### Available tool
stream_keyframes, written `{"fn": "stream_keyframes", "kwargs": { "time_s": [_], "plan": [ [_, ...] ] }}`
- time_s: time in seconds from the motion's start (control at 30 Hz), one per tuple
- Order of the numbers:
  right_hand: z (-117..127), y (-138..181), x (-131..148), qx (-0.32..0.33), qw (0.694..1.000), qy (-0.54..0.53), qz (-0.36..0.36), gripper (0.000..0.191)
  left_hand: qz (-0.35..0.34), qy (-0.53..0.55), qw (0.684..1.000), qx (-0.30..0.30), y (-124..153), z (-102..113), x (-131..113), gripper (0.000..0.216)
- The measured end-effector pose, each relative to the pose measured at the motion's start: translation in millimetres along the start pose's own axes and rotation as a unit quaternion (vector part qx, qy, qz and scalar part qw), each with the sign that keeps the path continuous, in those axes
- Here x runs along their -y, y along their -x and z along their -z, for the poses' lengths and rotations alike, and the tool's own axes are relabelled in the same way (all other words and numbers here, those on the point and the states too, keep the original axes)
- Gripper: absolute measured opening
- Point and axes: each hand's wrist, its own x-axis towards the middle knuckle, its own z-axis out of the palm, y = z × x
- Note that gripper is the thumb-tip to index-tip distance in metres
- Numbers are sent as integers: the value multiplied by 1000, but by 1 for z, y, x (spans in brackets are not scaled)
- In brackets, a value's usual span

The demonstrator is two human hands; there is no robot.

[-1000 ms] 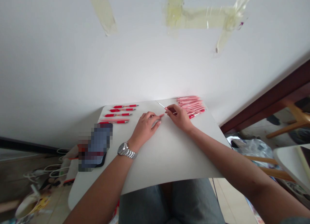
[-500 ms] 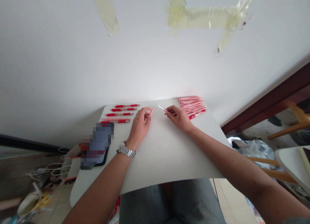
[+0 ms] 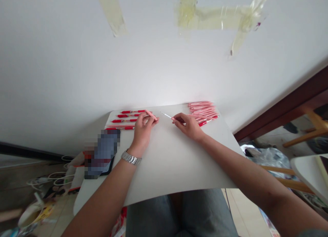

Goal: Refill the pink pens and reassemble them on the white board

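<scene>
My left hand (image 3: 144, 127), with a metal watch on the wrist, pinches a pale pink pen sleeve (image 3: 151, 114) near the left end of the white table (image 3: 176, 162). My right hand (image 3: 188, 125) grips a thin pen refill (image 3: 166, 115) whose tip points left toward that sleeve; the two parts are apart. Several red pens (image 3: 126, 121) lie in rows just left of my left hand. A pile of pink wrapped pens (image 3: 202, 109) sits at the table's far right, behind my right hand.
A phone (image 3: 102, 153) lies at the table's left edge. The white wall (image 3: 153, 59) with strips of old tape rises right behind the table. Cables and clutter cover the floor at left; wooden chair legs and a bag stand at right.
My left hand drew the pink sleeve off the refill and carried it left, toward the rows of red pens. My right hand shifted slightly left with the bare refill.
</scene>
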Motion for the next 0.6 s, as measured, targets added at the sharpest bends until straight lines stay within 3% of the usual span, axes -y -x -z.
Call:
{"fn": "stream_keyframes", "kwargs": {
  "time_s": [0.6],
  "plan": [
    [-1, 0, 4, 7, 997, 65, 35, 20, 69, 108, 992, 16, 1, -1, -10, 32]
  ]
}}
